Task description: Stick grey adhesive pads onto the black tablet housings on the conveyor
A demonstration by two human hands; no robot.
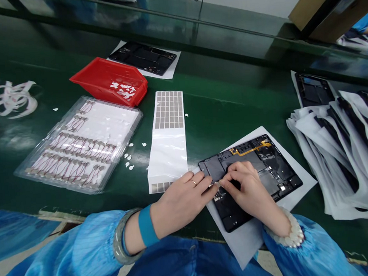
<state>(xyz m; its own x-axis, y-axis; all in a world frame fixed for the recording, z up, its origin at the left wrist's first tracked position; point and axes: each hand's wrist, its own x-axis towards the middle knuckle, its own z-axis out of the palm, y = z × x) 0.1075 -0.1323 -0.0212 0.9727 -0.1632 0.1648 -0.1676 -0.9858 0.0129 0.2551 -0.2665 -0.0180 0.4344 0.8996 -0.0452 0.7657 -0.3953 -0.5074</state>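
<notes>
Black device panel (268, 181) on white sheet (243, 246), tabletop (232, 104), beneath both hands. Right hand (247, 188): narrow grip, thumb and index pinched just over panel's left part, contents unclear. Left hand (182, 202): fingers extended at panel's left edge, thumb hidden, can't tell grip.

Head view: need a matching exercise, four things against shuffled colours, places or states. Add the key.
Things
1. bin
2. clear tray
3. left hand
4. nearest black panel

Colours, places, states
A. wears a ring
B. lies on white paper
C. is red
D. holds rows of wired parts

Pairs: 1-C, 2-D, 3-A, 4-B
</notes>
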